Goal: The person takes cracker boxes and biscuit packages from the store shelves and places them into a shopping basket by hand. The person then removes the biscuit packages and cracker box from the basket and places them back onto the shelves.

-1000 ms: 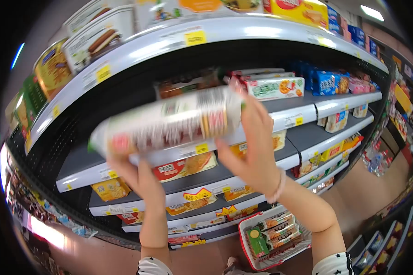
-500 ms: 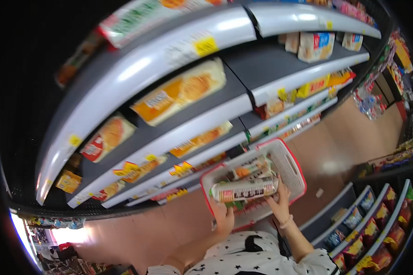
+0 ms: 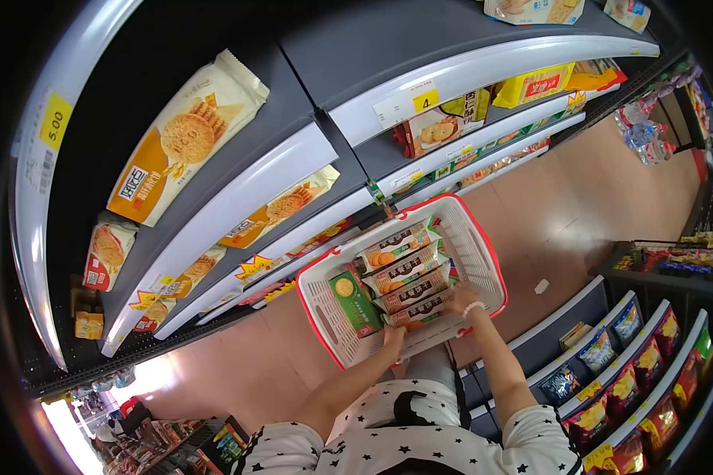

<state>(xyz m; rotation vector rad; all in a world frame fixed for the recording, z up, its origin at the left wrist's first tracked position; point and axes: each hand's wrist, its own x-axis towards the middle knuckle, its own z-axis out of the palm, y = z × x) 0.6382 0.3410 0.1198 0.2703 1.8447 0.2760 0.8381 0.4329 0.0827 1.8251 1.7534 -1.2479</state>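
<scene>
Now the left hand (image 3: 393, 340), fingertips hard to make out, is at the nearest biscuit packet (image 3: 422, 311), eight-o'clock end; its long axis points to two, where the right hand's (image 3: 462, 301) fingertips hide. Can't tell whether either grips! White basket (image 3: 471, 244): green box (image 3: 354, 302) at eight, four packets (image 3: 405, 270) rightward, this included.

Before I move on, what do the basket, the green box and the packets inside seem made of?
Basket: likely moulded plastic, smooth white and red; the walls are slotted.
Green box: probably printed card, smooth; flat face, straight edges.
Packets: apparently printed plastic film, perhaps slightly shiny; pinched-looking ends suggest it.
</scene>
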